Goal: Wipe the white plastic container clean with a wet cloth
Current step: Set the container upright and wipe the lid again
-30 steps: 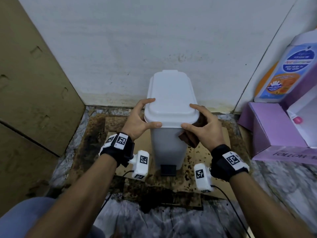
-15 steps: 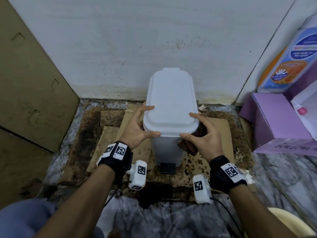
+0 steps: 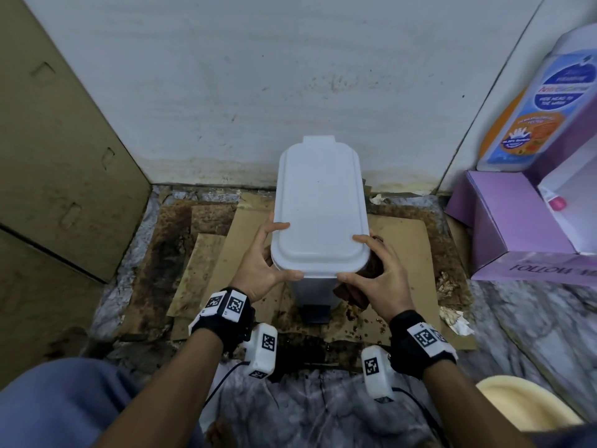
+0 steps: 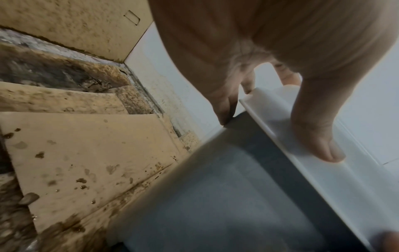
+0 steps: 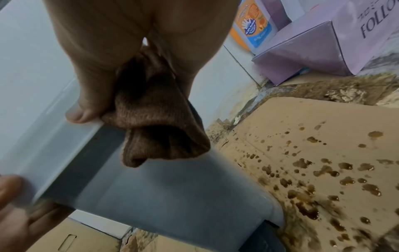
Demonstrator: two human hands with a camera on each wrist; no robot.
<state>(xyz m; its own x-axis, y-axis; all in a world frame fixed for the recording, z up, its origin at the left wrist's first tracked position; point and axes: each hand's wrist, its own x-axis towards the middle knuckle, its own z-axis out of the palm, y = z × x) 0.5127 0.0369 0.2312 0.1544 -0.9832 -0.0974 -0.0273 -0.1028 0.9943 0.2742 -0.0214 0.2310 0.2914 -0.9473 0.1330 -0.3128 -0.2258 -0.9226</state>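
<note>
The white plastic container (image 3: 319, 208), a small pedal bin with a white lid and a grey body (image 5: 172, 187), stands on stained cardboard close to the wall. My left hand (image 3: 284, 252) grips the lid's near left corner, with the thumb (image 4: 313, 133) on the front rim and fingers along the left edge. On the near right corner is my right hand (image 3: 349, 258), its thumb on the rim. It holds a bunched brown cloth (image 5: 155, 129) against the bin's right side, and the cloth (image 3: 371, 270) hangs below the palm.
Wet, brown-spotted cardboard sheets (image 3: 413, 253) cover the marble floor. A purple box (image 3: 517, 240) and a soap bottle (image 3: 542, 101) stand at the right, a cardboard panel (image 3: 58, 156) at the left, a cream basin (image 3: 523, 405) at the bottom right. Crumpled tissue (image 3: 452, 318) lies near the cardboard's edge.
Both hands keep their hold on the lid's corners. I now look more steeply down on the lid, which fills more of the view and hides most of the bin's body.
</note>
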